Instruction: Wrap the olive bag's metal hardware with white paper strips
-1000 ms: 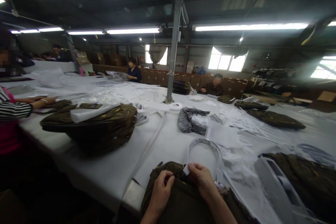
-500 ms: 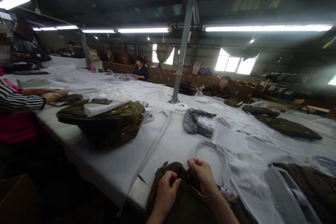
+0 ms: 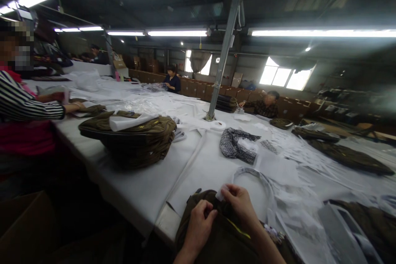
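Olive-brown fabric bag [image 3: 216,235], one item, is laid at the near edge of the white-covered table [image 3: 198,165], directly below the camera. Its long axis cannot be fixed with certainty, since the lower part is cut off by the frame; the visible top edge is turned away from the person, towards the middle of the table. The surface is dark, matt and creased, with a thin yellow line [image 3: 238,229] running slantwise beside the right wrist.

Left hand [image 3: 199,222]: closed, fingertips pressed onto the bag's top edge. Right hand [image 3: 239,206]: fingers curled, a small white slip [image 3: 220,194] pinched between thumb and forefinger just above the same edge. The two hands are set close together, nearly touching.

Just beyond the hands: one white curved strip [image 3: 256,175], lying flat in an arch. Further back: one grey patterned cloth [image 3: 236,146], crumpled. To the left: one stack of olive bags [image 3: 133,136] with a white sheet on top. At the far left, a co-worker's striped sleeve [image 3: 27,105] rests on the table.
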A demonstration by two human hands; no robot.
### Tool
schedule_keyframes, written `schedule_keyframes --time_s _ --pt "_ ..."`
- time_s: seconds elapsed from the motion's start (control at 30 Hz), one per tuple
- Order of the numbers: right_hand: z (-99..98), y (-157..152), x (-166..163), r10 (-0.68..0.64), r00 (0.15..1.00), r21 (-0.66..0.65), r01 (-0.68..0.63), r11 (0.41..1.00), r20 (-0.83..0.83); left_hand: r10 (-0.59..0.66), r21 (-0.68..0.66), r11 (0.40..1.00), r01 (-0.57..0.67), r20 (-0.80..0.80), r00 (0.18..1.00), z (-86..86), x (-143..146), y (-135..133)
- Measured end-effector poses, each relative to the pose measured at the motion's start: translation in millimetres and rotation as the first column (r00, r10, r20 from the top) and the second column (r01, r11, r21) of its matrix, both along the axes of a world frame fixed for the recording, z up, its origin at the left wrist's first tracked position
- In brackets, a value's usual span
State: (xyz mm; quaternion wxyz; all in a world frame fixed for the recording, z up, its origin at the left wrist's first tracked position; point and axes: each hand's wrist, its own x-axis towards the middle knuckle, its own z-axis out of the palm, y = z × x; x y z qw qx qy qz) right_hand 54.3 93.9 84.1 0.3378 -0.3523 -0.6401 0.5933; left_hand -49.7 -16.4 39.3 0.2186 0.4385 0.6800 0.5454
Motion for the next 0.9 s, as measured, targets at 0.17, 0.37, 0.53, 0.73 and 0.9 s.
schedule_keyframes --time_s 0.17,0.37,0.53,0.73,0.9 --pt "1.8 -6.9 -3.0 0.119 0.986 0.171 -0.138 0.976 0.118 -0.004 -0.005 1.000 0.004 0.003 1.000 0.5 -0.1 -0.3" --pt "-16.3 -7.2 -6.0 0.171 0.970 0.248 -0.211 0.946 0.173 0.000 -0.027 1.000 0.003 0.112 0.994 -3.4 -3.1 -1.1" --pt "-10.6 -10.1 -4.7 0.230 0.955 0.296 -0.278 0.914 0.188 -0.077 0.055 0.996 0.065 0.275 0.958 1.3 -6.9 -2.1" --pt "-10.6 -11.7 1.5 0.162 0.945 0.282 -0.245 0.928 0.285 -0.051 0.056 0.998 0.042 0.172 0.984 3.8 -6.5 -1.7" --pt "-12.7 -9.5 4.7 0.203 0.953 0.170 -0.243 0.955 0.224 -0.052 0.051 0.998 0.042 0.229 0.972 -2.3 -10.0 -3.3"
